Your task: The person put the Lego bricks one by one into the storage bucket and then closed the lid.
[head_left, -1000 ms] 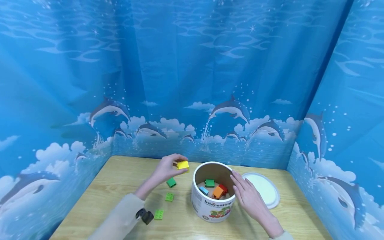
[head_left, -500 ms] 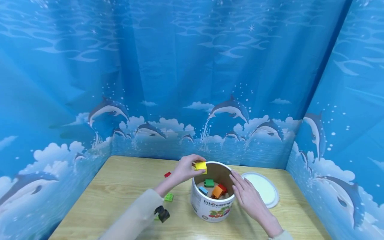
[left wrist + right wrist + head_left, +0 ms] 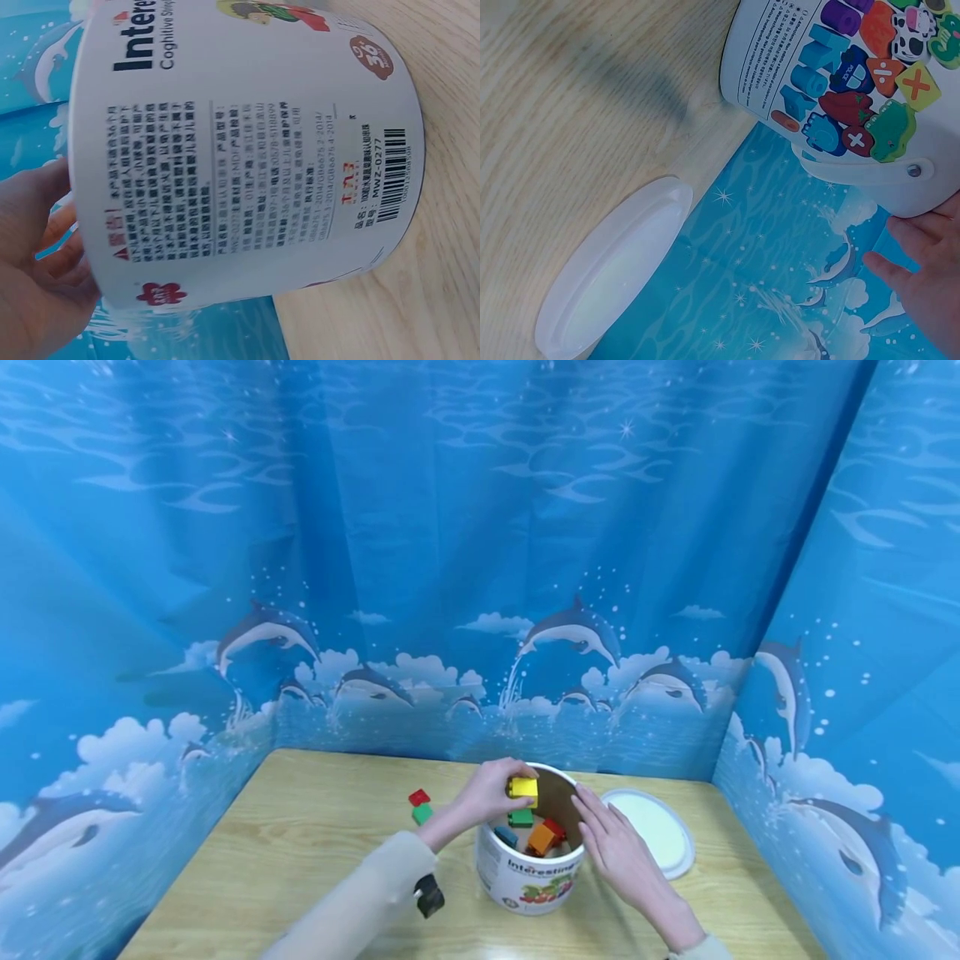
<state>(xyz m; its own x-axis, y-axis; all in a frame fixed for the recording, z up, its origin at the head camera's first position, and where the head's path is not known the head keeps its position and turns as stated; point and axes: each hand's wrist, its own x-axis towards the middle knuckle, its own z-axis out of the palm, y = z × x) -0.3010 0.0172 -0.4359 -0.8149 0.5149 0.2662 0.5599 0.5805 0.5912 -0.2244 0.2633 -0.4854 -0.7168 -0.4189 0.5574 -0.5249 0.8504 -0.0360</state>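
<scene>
My left hand (image 3: 487, 793) pinches a yellow toy brick (image 3: 523, 788) inside the mouth of a round white bucket (image 3: 529, 885). Below it in the bucket lie a green brick (image 3: 521, 818), a blue brick (image 3: 506, 836), an orange brick (image 3: 541, 839) and a red brick (image 3: 556, 829). The left wrist view shows the left hand (image 3: 45, 262) at the rim, its fingertips and the brick hidden behind the printed wall. My right hand (image 3: 618, 852) rests with straight fingers against the bucket's right rim; in the right wrist view its fingers (image 3: 911, 236) touch there.
A white round lid (image 3: 652, 831) lies on the wooden table (image 3: 300, 843) right of the bucket. Left of the bucket are a small red brick (image 3: 419, 797) and a green brick (image 3: 422, 813). A blue dolphin-print curtain (image 3: 450, 568) borders the table behind and at the sides.
My left hand has carried the yellow brick rightward from above the table into the bucket's mouth. Its sleeve now covers the light green bricks. The right hand stays at the rim.
</scene>
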